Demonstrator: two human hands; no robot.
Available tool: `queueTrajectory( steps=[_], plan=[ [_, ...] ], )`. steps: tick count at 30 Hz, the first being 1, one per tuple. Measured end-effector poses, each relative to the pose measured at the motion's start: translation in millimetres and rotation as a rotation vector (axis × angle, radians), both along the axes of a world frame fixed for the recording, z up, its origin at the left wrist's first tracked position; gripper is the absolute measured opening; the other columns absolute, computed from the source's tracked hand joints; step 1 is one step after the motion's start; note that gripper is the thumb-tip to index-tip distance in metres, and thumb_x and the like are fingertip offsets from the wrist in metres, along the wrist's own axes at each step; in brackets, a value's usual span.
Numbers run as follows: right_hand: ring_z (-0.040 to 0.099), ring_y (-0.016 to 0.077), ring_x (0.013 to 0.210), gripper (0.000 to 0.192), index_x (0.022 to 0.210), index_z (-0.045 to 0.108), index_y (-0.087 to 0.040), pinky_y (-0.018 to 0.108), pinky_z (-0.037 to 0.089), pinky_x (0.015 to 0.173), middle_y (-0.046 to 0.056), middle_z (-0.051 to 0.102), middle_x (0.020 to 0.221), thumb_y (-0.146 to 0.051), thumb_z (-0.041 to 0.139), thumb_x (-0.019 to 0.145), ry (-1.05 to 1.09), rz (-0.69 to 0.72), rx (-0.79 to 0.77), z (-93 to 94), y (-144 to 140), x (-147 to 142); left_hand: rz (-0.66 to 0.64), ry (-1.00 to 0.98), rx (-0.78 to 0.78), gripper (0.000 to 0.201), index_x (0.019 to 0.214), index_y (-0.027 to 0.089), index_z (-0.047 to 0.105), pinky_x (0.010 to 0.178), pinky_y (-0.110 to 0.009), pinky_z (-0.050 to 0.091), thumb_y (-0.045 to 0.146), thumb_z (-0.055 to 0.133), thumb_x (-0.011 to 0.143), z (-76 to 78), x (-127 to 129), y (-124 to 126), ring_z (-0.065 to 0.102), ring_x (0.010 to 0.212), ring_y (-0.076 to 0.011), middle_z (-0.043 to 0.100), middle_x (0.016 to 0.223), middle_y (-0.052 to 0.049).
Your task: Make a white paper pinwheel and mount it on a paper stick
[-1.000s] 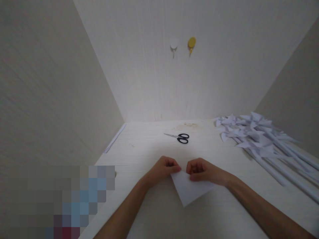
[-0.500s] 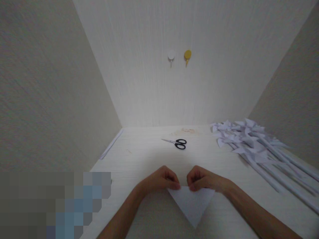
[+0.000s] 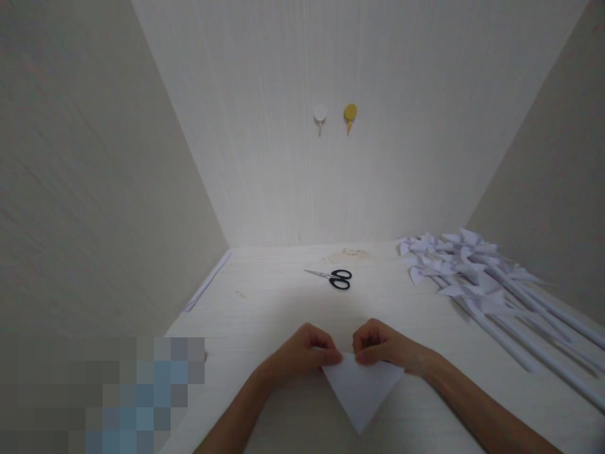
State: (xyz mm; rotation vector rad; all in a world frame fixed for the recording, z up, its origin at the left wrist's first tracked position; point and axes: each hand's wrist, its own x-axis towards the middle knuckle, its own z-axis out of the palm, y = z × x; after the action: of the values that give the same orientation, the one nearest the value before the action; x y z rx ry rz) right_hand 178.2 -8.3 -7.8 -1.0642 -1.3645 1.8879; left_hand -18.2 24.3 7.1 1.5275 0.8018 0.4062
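A sheet of white paper (image 3: 363, 394), folded into a triangle, hangs point-down between my hands. Its long straight edge is at the top. My left hand (image 3: 314, 350) pinches that edge left of its middle, thumb on the near face. My right hand (image 3: 380, 343) pinches the same edge a little further right, with a small gap between the two thumbs. The fingers behind the paper are partly hidden. Beyond my hands, scissors (image 3: 333, 277) with black handles lie on the white table, blades pointing left.
Several white paper pinwheels (image 3: 466, 265) on rolled paper sticks are heaped at the right. A folded paper strip (image 3: 208, 280) lies along the left wall. White and yellow hooks (image 3: 350, 113) are on the back wall. Brownish bits (image 3: 352, 254) lie near it.
My hands keep their pinch on the paper, and the right has come slightly closer to the left. The paper's lower point has shifted a little left. The whole view has tilted slightly.
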Motion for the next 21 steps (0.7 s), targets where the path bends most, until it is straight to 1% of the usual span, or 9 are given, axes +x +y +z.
queueTrajectory(
  steps=[2,4,6,9,10,12,15,17,21],
  plan=[
    [0.036,0.0018,0.033,0.018,0.052,0.054,-0.012,0.015,0.019,0.032,-0.007,0.046,0.040,-0.024,0.068,0.055,0.045,-0.024,-0.006,-3.2,0,3,0.063,-0.122,-0.111,0.027,0.047,0.012,0.054,0.046,-0.021,0.024,0.034,0.067,0.054,-2.3,-4,2,0.035,0.043,-0.0052,0.043,0.043,0.004],
    [0.034,0.0023,0.031,0.018,0.052,0.054,-0.013,0.016,0.017,0.031,-0.007,0.044,0.038,-0.025,0.068,0.054,0.142,-0.072,-0.026,-6.1,2,7,0.206,-0.254,-0.211,0.026,0.045,0.011,0.054,0.046,-0.021,0.025,0.031,0.070,0.049,-4.0,-9,7,0.037,0.042,-0.0053,0.045,0.043,0.003],
    [0.033,0.0028,0.030,0.020,0.050,0.052,-0.014,0.017,0.016,0.031,-0.006,0.044,0.037,-0.026,0.069,0.052,0.279,-0.123,-0.032,-7.1,3,11,0.341,-0.336,-0.273,0.024,0.046,0.011,0.055,0.046,-0.021,0.027,0.026,0.073,0.043,-4.6,-13,12,0.040,0.044,-0.0061,0.048,0.045,0.002],
    [0.033,0.0029,0.033,0.028,0.046,0.048,-0.014,0.018,0.018,0.034,-0.005,0.041,0.036,-0.028,0.071,0.053,0.439,-0.199,0.021,-4.5,5,15,0.452,-0.414,-0.324,0.025,0.046,0.012,0.055,0.046,-0.021,0.029,0.026,0.075,0.041,-3.8,-15,15,0.042,0.045,-0.0070,0.048,0.046,0.002],
    [0.034,0.0029,0.034,0.028,0.047,0.049,-0.014,0.018,0.018,0.034,-0.005,0.042,0.037,-0.029,0.071,0.055,0.440,-0.205,0.050,-3.2,5,15,0.477,-0.432,-0.325,0.026,0.046,0.012,0.054,0.046,-0.021,0.030,0.028,0.075,0.042,-3.4,-14,16,0.042,0.045,-0.0068,0.048,0.046,0.002],
    [0.037,0.0034,0.037,0.028,0.055,0.053,-0.013,0.017,0.022,0.037,-0.004,0.047,0.043,-0.034,0.071,0.058,0.357,-0.173,0.108,-1.4,5,14,0.520,-0.443,-0.299,0.027,0.048,0.012,0.055,0.045,-0.021,0.030,0.032,0.074,0.045,-2.9,-12,15,0.042,0.045,-0.0066,0.048,0.048,0.002],
    [0.044,0.0056,0.046,0.038,0.066,0.057,-0.011,0.019,0.029,0.044,0.001,0.056,0.055,-0.046,0.069,0.057,0.213,-0.092,0.211,-2.6,4,8,0.491,-0.380,-0.200,0.029,0.049,0.012,0.056,0.044,-0.021,0.029,0.036,0.071,0.050,-4.0,-6,13,0.041,0.045,-0.0070,0.048,0.048,0.001],
    [0.045,0.0066,0.048,0.043,0.067,0.058,-0.011,0.021,0.030,0.047,0.001,0.057,0.056,-0.051,0.066,0.058,0.181,-0.100,0.250,-5.7,3,4,0.434,-0.308,-0.108,0.031,0.046,0.012,0.055,0.045,-0.022,0.027,0.039,0.069,0.053,-5.8,-2,10,0.039,0.044,-0.0072,0.046,0.045,0.001],
    [0.043,0.0070,0.045,0.038,0.061,0.058,-0.011,0.022,0.029,0.046,0.000,0.054,0.050,-0.048,0.064,0.062,0.164,-0.183,0.190,-10.9,2,-1,0.297,-0.147,0.044,0.034,0.047,0.012,0.053,0.047,-0.022,0.027,0.042,0.061,0.060,-8.7,3,7,0.038,0.046,-0.0074,0.044,0.047,0.002]
  ],
)
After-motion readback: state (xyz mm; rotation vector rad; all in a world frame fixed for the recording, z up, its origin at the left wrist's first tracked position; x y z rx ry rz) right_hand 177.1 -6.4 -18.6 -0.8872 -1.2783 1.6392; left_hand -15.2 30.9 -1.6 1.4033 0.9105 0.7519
